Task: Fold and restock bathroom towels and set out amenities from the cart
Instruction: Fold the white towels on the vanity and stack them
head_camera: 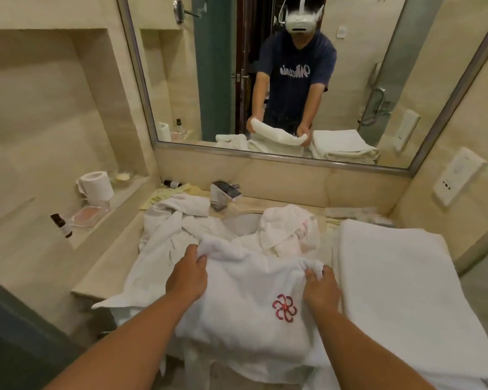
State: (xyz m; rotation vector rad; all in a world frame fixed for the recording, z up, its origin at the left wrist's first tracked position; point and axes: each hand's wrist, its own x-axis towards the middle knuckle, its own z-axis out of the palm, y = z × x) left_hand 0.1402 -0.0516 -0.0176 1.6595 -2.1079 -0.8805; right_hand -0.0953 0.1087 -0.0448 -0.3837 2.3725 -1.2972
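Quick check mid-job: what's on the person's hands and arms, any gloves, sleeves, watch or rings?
Nothing is worn on the left hand or the right hand: no gloves, and no watch, band or ring shows. The left forearm and right forearm are bare. The mirror shows why: a dark navy short-sleeved T-shirt with white script lettering, its sleeves ending above the elbows.

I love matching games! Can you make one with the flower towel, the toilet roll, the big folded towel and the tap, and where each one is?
Things:
1. flower towel
2. toilet roll
3. folded towel
4. tap

Places:
a. on the counter, far right
b. in the wall niche, left
c. gripped by the left hand and right hand
d. at the back, below the mirror

Pairs: 1-c, 2-b, 3-a, 4-d
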